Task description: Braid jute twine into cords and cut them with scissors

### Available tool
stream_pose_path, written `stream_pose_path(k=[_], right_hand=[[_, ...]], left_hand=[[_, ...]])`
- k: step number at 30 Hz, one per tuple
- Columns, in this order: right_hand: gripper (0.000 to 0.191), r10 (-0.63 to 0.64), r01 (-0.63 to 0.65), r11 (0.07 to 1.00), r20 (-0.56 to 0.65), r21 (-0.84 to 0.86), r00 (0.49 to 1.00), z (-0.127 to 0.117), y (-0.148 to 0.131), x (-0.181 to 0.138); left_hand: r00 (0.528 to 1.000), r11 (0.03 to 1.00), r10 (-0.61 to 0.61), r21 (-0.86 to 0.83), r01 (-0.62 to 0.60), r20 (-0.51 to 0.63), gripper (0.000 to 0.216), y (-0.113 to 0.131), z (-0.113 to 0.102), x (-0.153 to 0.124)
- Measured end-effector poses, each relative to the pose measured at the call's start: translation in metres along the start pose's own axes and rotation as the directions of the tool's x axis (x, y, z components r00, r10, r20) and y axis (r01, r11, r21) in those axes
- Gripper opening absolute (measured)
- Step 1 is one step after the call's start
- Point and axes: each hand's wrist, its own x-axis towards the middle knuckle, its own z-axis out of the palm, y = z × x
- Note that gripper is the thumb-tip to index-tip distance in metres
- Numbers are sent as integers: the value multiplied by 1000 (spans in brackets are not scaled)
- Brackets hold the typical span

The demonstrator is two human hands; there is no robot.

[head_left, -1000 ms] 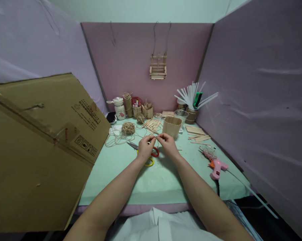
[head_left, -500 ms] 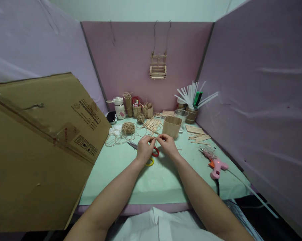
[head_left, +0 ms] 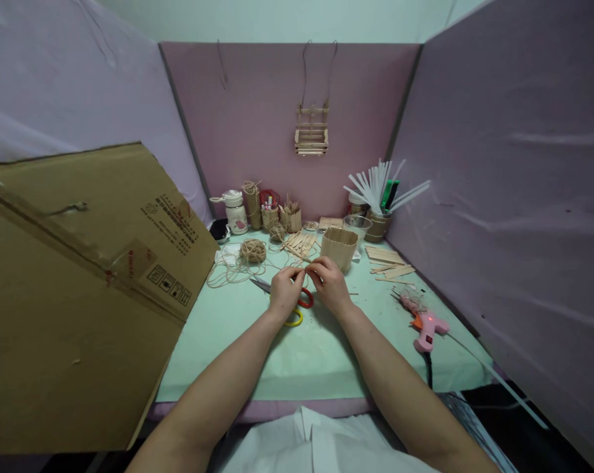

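My left hand [head_left: 285,291] and my right hand [head_left: 328,282] meet over the middle of the green table [head_left: 307,355], fingers pinched together on a thin strand of twine [head_left: 304,269] that is barely visible between them. Under the hands lie scissors [head_left: 297,303] with red and yellow handles. A ball of twine [head_left: 253,250] with loose loops sits just beyond my left hand. A cup made of wooden sticks [head_left: 338,247] stands right behind my right hand.
A large cardboard box [head_left: 75,289] leans at the left edge. A pink glue gun [head_left: 425,326] lies at the right with its cord running off the table. Loose wooden sticks [head_left: 388,263], a white jar [head_left: 236,212] and holders with sticks and straws [head_left: 376,197] line the back. Purple panels enclose the desk.
My hands have drawn slightly closer together, and the right hand's fingers have curled in more toward the left. Nothing else has moved.
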Motion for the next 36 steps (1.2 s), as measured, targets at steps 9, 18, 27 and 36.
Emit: stream_pose_path(k=[9,18,27,36], right_hand=[[13,222,-216,963,-23,163,975,7,-7,2],[21,574,-536,640,122,550,810,12,1,3],[37,677,-604,371,239,705,696,3,0,8],[34,645,-639,343,322,689,693,-1,-4,7]], left_hand=[[999,999,36,3,-36,-16,15,2,0,-1],[996,979,-74,-185,80,40,14,0,5,2],[986,919,-133,-361,161,102,19,3,3,2],[988,953,38,-304,9,149,13,6,3,0]])
